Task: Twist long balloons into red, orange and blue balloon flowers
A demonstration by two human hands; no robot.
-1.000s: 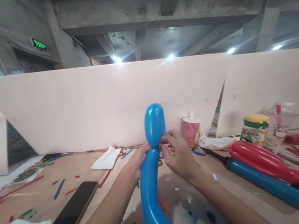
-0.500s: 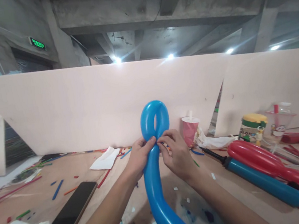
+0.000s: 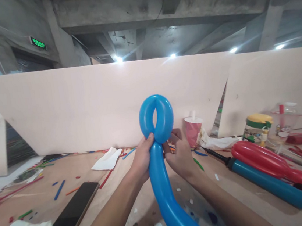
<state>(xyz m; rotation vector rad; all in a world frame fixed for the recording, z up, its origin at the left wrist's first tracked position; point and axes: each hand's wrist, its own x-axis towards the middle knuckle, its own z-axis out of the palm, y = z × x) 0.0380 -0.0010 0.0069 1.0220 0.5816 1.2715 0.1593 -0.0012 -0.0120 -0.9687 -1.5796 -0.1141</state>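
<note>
A long blue balloon (image 3: 159, 178) rises from the bottom edge and ends in a closed loop at its top, above the table. My left hand (image 3: 142, 156) grips it at the neck just below the loop, thumb lying on the front. On the other side, my right hand (image 3: 180, 155) has its fingers bent in against the same neck. Its fingertips are partly hidden behind the loop's lower right lobe.
On the right lie a blue hand pump (image 3: 268, 179) and a red balloon (image 3: 259, 158). Behind them stand a yellow-lidded jar (image 3: 257, 128) and a pink cup (image 3: 194, 131). A phone (image 3: 75, 215), tissue (image 3: 107, 159) and balloon scraps lie left. A pale board (image 3: 83, 107) closes off the back.
The loop has turned and risen slightly, now showing rounder with its right lobe in front of my right fingertips. The balloon's lower length has shifted a little right.
</note>
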